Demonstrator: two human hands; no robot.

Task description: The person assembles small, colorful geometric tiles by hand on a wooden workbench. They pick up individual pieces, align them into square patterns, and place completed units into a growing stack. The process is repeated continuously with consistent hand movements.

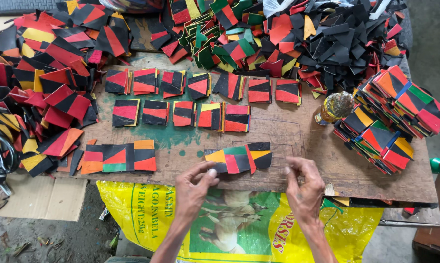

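From the head camera, a joined strip of coloured patches [239, 158] lies on the wooden board [298, 131] near its front edge. The left hand [194, 187] pinches the strip's left end with thumb and fingers. The right hand [304, 185] rests just below its right end, fingers curled and empty. Rows of red-and-black patches [181, 113] lie behind, and a foil-topped bottle [333, 108] stands to the right.

1. Soft, even daylight, prob overcast or shade, no clear direction.
2. Shadows faint, just thin ones under the left hand [193, 187] and right hand [305, 187].
3. Bit of glare on the crinkly foil-topped jar [333, 108].
4. Center pretty sharp; fingertips slightly blurred.
5. Wide-angle bend at edges, corners look softer.
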